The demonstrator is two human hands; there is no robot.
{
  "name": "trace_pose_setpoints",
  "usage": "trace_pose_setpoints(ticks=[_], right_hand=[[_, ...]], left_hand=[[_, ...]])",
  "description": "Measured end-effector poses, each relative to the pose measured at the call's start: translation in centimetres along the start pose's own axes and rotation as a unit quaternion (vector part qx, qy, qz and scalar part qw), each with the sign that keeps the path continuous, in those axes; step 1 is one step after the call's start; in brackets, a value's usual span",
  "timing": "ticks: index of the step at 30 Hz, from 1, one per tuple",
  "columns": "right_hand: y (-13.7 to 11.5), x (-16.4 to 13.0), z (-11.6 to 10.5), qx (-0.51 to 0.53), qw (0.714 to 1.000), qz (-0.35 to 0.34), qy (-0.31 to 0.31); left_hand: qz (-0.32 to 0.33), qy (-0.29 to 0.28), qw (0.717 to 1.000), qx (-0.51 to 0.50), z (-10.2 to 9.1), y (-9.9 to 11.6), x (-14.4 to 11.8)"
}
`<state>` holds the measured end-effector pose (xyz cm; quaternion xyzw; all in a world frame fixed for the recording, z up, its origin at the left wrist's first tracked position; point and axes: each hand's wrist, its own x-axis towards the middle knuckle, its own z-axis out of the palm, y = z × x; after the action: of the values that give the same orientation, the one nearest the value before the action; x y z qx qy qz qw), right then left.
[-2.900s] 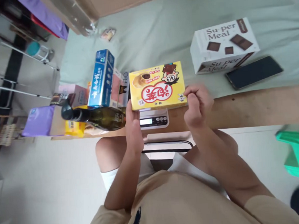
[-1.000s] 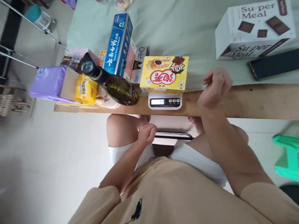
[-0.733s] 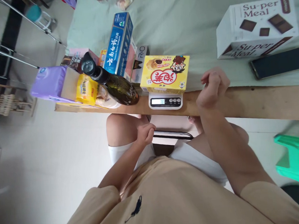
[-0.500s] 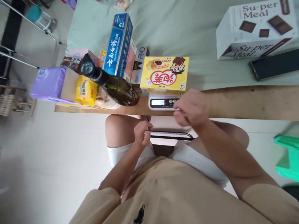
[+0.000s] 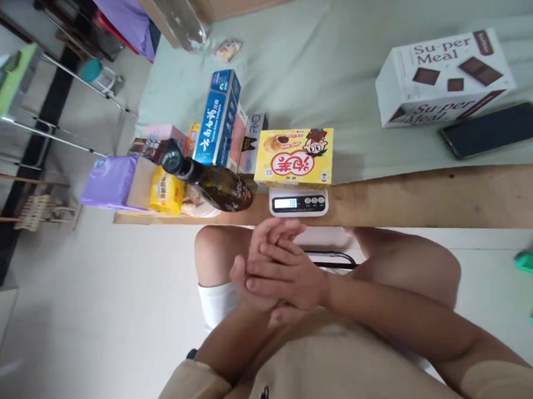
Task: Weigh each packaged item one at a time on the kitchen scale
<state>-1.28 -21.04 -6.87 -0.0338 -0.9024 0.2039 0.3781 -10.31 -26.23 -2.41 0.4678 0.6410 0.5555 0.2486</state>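
Yellow box (image 5: 295, 158) atop scale (image 5: 298, 203), hands (image 5: 277, 271) clasped

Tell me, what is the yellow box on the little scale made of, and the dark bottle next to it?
The yellow box looks like thin printed cardboard: flat sides, sharp folded edges, slightly glossy cartoon print. The dark bottle seems to be dark green glass, shiny with bright glints, though glossy plastic can't be excluded. The scale looks like white plastic.

Both hands together over the lap, empty. Right hand (image 5: 289, 274) lies on top, palm down, fingers (image 5: 264, 266) loosely spread and pointing to the person's left; left hand (image 5: 263, 248) sits under it, fingertips poking out past the right's knuckles, thumb showing at the near edge. Both forearms bare, elbows bent, wrists meeting at centre.
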Motion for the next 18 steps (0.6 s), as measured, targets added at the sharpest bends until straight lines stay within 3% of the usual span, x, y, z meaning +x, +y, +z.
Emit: trace_pose_setpoints(ticks=[2, 3, 5, 7, 10, 11, 13, 16, 18], right_hand=[[0.2, 0.4, 0.0, -0.026, 0.998, -0.034, 0.056], [0.7, 0.6, -0.3, -0.034, 0.996, -0.038, 0.067], [2.2, 1.0, -1.5, -0.051, 0.993, -0.031, 0.103], [4.0, 1.1, -3.2, -0.077, 0.978, -0.006, 0.193], [6.6, 0.9, -5.8, -0.127, 0.939, 0.075, 0.31], [7.3, 0.8, -6.3, -0.141, 0.93, 0.114, 0.32], [8.5, 0.5, -6.8, -0.15, 0.916, 0.202, 0.313], [9.8, -0.1, -6.2, -0.092, 0.892, 0.331, 0.294], [10.3, -0.3, -5.5, -0.025, 0.877, 0.392, 0.278]], left_hand=[[0.004, -0.018, 0.987, -0.159, -1.2, 1.6, 1.9], [-0.002, -0.031, 0.964, -0.266, -1.6, 2.4, 2.9], [0.028, -0.079, 0.934, -0.347, -2.0, 3.7, 4.6], [0.13, -0.106, 0.951, -0.26, -1.8, 4.4, 6.1], [0.275, -0.065, 0.959, -0.003, -0.7, 3.8, 8.1], [0.279, -0.053, 0.956, 0.072, -0.4, 3.2, 8.7], [0.222, -0.056, 0.959, 0.168, 0.1, 1.5, 9.7], [0.132, -0.063, 0.967, 0.207, 0.4, -1.4, 10.5], [0.122, -0.052, 0.97, 0.204, 0.6, -2.8, 10.5]])
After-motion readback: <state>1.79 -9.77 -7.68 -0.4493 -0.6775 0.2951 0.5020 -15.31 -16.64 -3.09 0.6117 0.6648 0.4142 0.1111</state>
